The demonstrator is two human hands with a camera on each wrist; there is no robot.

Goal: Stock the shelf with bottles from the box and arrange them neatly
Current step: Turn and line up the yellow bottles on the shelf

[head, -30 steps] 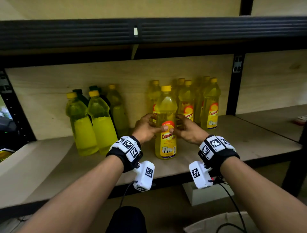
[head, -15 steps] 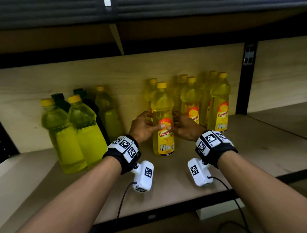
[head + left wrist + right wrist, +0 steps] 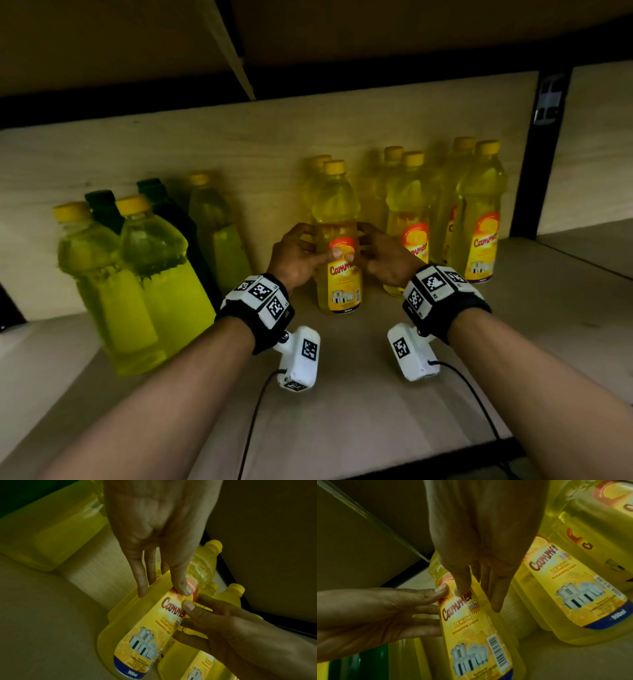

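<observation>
Both hands (image 3: 342, 255) around bottle (image 3: 339, 274)

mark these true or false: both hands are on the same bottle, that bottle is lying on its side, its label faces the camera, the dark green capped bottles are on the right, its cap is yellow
1. Both the left hand and the right hand hold the same yellow bottle. True.
2. That bottle lies on its side. False: it stands upright on the shelf.
3. Its label faces the camera. True.
4. The dark green capped bottles are on the right. False: they stand at the left.
5. Its cap is yellow. True.
</observation>
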